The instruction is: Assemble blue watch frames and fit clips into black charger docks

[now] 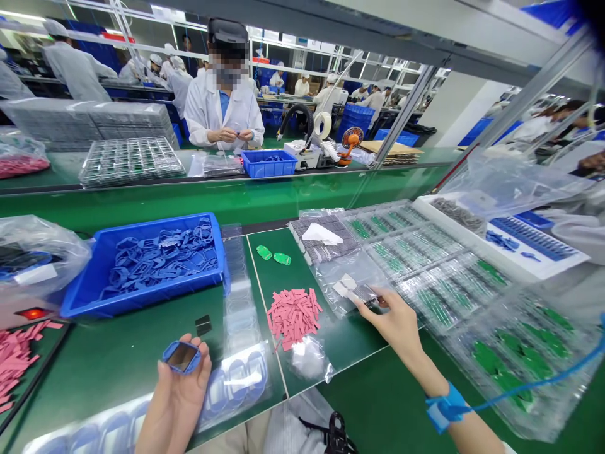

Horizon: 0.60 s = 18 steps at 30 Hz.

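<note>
Blue rubber frame (181, 357), light, best held by its rim, sits in the cupped left hand (177, 403); right hand (394, 321) pinches a plastic bag (343, 280).

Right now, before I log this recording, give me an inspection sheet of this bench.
Surface: green workbench mat
Things: blue rubber frame around a dark pane; clear plastic bag
Hands: left hand holds the frame; right hand touches the bag
Clutter: blue plastic tray of blue frames; loose pink strips; bagged green boards
Cables: blue coiled wrist-strap cord
Surroundings: white-coated co-worker across the bench; more workers beyond
</note>
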Motion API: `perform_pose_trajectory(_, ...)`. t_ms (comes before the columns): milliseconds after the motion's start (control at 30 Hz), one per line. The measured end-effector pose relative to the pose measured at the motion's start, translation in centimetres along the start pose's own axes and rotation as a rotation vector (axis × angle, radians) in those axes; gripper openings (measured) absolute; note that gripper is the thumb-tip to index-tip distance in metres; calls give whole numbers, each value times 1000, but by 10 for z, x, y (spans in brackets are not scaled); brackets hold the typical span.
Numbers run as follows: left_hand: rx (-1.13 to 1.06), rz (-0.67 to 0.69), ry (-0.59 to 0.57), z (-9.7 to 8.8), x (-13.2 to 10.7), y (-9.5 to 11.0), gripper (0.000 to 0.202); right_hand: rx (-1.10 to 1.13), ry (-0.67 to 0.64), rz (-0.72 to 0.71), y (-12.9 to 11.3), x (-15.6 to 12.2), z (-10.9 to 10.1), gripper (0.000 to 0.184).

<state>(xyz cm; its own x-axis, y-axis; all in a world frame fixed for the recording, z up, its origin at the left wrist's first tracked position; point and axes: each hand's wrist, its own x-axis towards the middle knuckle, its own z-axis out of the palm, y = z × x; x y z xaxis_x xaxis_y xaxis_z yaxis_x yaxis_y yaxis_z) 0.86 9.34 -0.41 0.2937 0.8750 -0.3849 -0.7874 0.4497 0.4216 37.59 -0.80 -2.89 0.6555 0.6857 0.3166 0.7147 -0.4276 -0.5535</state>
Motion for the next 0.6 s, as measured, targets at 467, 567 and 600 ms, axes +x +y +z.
perform_pose_trajectory(467,22,7,-9,6,-3,0,27,498,-227,291,21,-2,-32,45)
perform_pose_trajectory(567,27,7,5,7,-3,0,26,578,-231,260,11,1,-42,52)
perform_pose_trajectory(600,27,7,8,7,-3,0,26,598,-229,249,5,4,-46,52)
